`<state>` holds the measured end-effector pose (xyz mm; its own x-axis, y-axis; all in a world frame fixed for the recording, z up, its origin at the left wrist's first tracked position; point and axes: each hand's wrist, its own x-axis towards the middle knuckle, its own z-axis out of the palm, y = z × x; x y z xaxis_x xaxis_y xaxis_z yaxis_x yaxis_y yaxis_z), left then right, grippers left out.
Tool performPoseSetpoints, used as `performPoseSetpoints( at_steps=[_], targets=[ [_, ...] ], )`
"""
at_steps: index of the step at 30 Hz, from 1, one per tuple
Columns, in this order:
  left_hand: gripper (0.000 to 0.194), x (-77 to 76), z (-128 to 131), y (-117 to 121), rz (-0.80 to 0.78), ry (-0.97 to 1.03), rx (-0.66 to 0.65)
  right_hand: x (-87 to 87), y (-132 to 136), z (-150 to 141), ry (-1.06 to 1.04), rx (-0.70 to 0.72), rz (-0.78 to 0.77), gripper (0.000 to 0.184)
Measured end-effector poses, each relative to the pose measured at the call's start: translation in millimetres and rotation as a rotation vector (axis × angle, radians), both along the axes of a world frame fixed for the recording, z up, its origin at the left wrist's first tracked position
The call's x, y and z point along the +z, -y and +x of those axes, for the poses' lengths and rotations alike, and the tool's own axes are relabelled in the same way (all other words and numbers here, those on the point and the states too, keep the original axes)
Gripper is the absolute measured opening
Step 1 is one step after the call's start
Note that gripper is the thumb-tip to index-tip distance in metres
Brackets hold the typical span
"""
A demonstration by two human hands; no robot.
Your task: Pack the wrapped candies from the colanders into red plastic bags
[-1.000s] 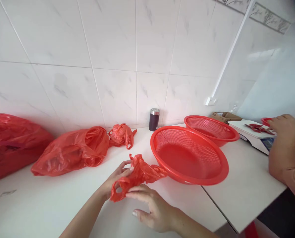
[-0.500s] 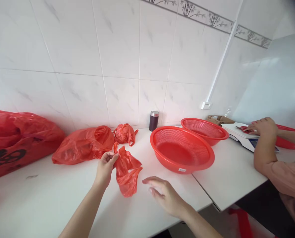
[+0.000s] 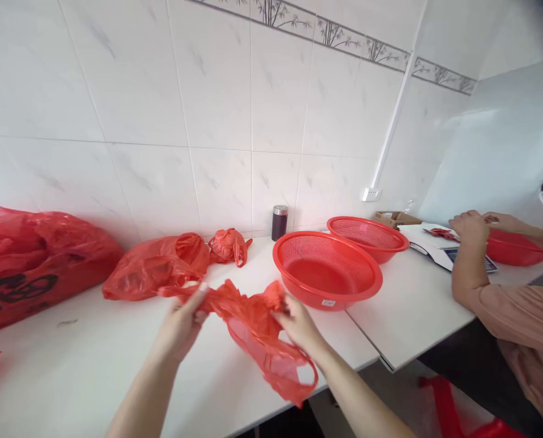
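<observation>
A thin red plastic bag (image 3: 262, 340) is stretched between my two hands over the white table. My left hand (image 3: 182, 322) pinches its left end, thumb on top. Around the bunched right part, my right hand (image 3: 301, 322) is closed, with some fingers hidden by the plastic. One loop handle of the bag dangles below my right wrist, near the table's front edge. Just beyond my left hand lies a filled red bag (image 3: 148, 267). A red plastic colander basket (image 3: 328, 295) stands beyond my right hand.
A small knotted red bag (image 3: 228, 246) and a dark tumbler (image 3: 279, 224) stand by the wall. A second red basket (image 3: 366, 237) sits behind the first. Far left is a large red bag (image 3: 38, 267). At right, a co-worker's hands (image 3: 472, 228) are near a white scale (image 3: 424, 240).
My right hand has come to the bag and closed on it. The bag, hanging from my left hand before, is now spread sideways. The co-worker's hands have lifted from the scale.
</observation>
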<state>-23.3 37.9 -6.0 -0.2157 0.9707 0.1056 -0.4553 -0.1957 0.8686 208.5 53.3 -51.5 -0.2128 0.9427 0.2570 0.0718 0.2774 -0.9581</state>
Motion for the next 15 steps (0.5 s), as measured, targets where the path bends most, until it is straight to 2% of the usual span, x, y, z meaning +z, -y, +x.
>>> performPoseSetpoints(
  at_steps=[3,5,6,8,11,12,13,15],
  targets=[
    [0.053,-4.1,-37,1,0.022,0.075,0.184,-6.1,-10,25,-0.121,-0.039,-0.213,0.040],
    [0.052,-9.6,-49,5,0.007,0.074,0.226,-7.5,-9,34,-0.080,-0.064,-0.285,0.042],
    [0.050,-12.2,-50,7,-0.004,0.062,0.229,-6.4,-6,37,-0.018,-0.087,-0.273,0.042],
    [0.044,-15.7,-46,14,-0.027,0.029,0.225,1.9,7,37,0.140,-0.180,-0.123,0.044],
    [0.039,-13.4,-30,24,-0.049,-0.022,0.212,29.3,38,27,0.278,-0.369,0.336,0.039],
    [0.038,-10.4,-24,27,-0.054,-0.039,0.197,39.6,48,20,0.281,-0.381,0.471,0.034],
    [0.038,-6.3,-17,30,-0.060,-0.061,0.169,48.6,58,11,0.285,-0.340,0.560,0.026],
    [0.039,3.9,-3,36,-0.070,-0.107,0.083,58.5,68,-12,0.364,-0.168,0.637,0.016]
  ],
)
